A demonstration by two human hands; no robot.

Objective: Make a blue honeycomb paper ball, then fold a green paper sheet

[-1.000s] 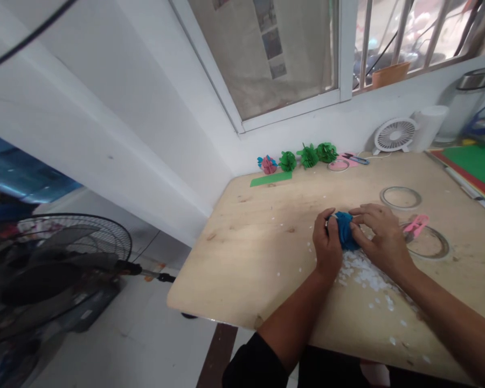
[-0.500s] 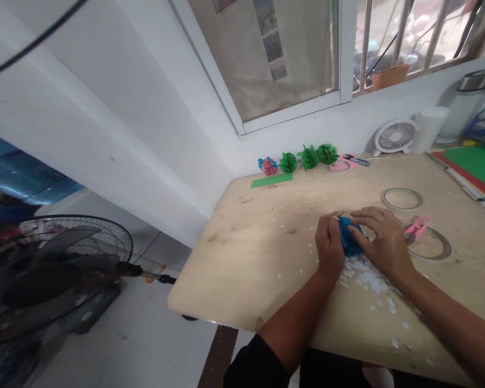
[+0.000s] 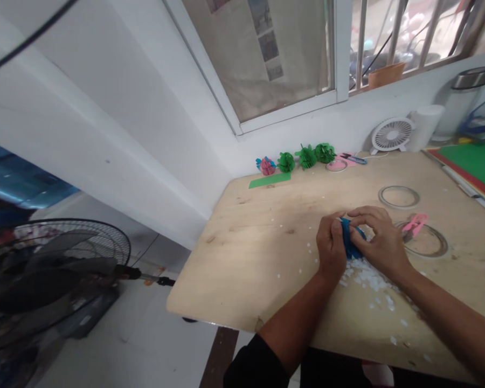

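A small blue folded-paper piece is held between both hands over the wooden table. My left hand is closed around its left side, thumb on top. From the right, my right hand pinches the paper's upper edge between thumb and fingers. The fingers hide much of the piece. White paper scraps lie scattered on the table just below the hands. To the right of my right hand are pink-handled scissors, resting over a roll of tape.
Several green paper balls and a pink-and-blue one stand along the wall, by a green strip. Another tape roll, a small white fan and coloured paper sheets are on the right. A large floor fan stands left.
The right fingers have drawn into a tighter pinch on the blue paper, which now shows less between the hands. My left hand keeps its hold. The view has shifted slightly.
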